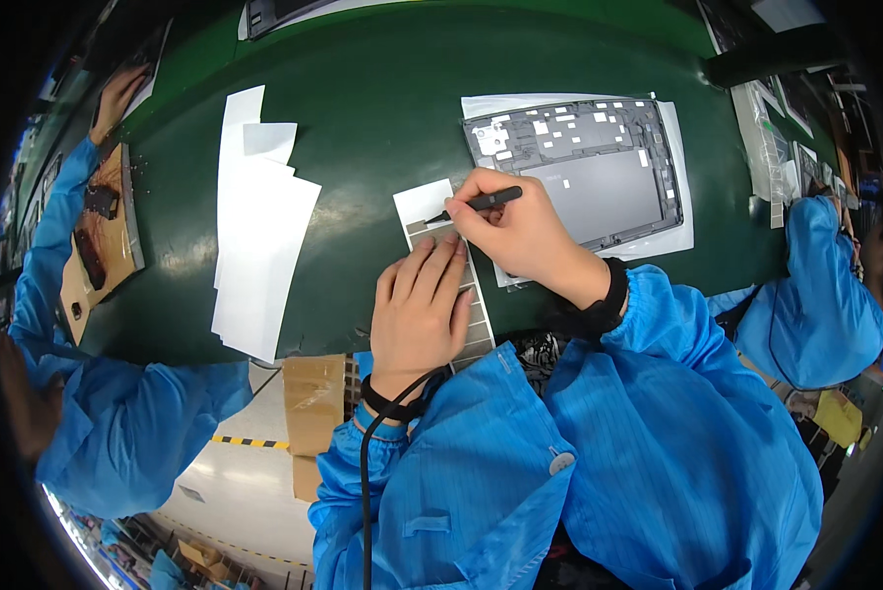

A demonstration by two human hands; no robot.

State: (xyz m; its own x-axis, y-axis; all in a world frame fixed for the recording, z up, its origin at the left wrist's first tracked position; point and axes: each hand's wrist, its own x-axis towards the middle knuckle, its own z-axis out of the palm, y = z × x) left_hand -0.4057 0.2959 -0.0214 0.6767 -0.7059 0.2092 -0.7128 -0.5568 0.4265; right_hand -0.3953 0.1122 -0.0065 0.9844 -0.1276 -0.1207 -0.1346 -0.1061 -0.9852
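- Head view: the left hand (417,310) lies flat, fingers spread and pressed down on a narrow white sheet of grey rectangular stickers (448,258) on the dark green desk (363,118).
- The right hand (520,228) is curled around black slim tweezers (479,204), pinching them between thumb and fingers; their tip points toward 9 o'clock and touches the sticker sheet near its upper end.
- The sticker sheet sits near the centre of the view, just at 12 o'clock from the left hand's fingertips and partly under them.
- At 2 o'clock from the right hand lies an open grey tablet back shell (579,169) dotted with small white patches, resting on a white sheet.
- At 9 o'clock from the hands, well apart, a stack of blank white paper sheets (259,226) lies on the desk.
- A black wrist strap with cord (394,398) circles the left wrist.
- Another person's blue sleeve (58,236) reaches along the far left, at a brown board (107,236).
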